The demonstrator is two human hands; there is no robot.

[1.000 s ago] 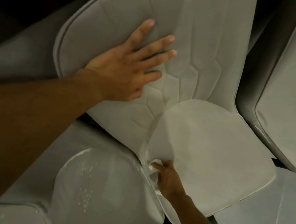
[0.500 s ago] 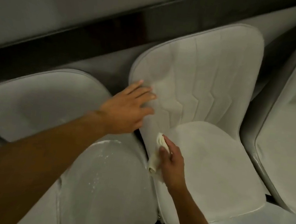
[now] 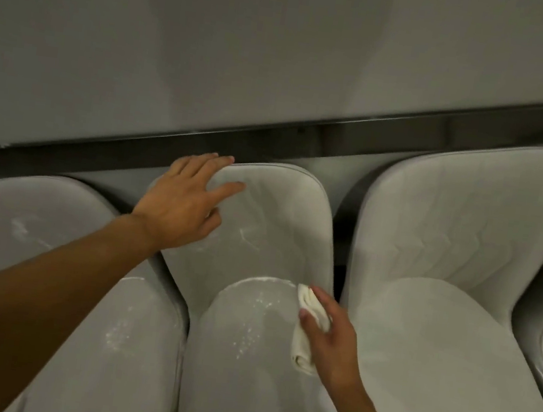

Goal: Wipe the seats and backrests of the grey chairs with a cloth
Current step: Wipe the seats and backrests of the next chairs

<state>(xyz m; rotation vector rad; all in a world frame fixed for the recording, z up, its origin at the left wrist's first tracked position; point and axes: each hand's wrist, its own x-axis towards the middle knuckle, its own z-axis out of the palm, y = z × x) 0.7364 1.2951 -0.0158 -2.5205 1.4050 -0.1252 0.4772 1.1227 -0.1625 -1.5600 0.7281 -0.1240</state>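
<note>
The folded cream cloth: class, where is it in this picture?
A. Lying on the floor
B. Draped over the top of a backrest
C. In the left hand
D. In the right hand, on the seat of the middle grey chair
D: the right hand holds the folded cream cloth against the speckled seat of the middle grey chair; the left hand rests on its backrest.

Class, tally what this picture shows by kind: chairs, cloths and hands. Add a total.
Grey chairs: 4, the rightmost cut off at the frame edge
Cloth: 1
Hands: 2, left hand and right hand
Total: 7
</note>
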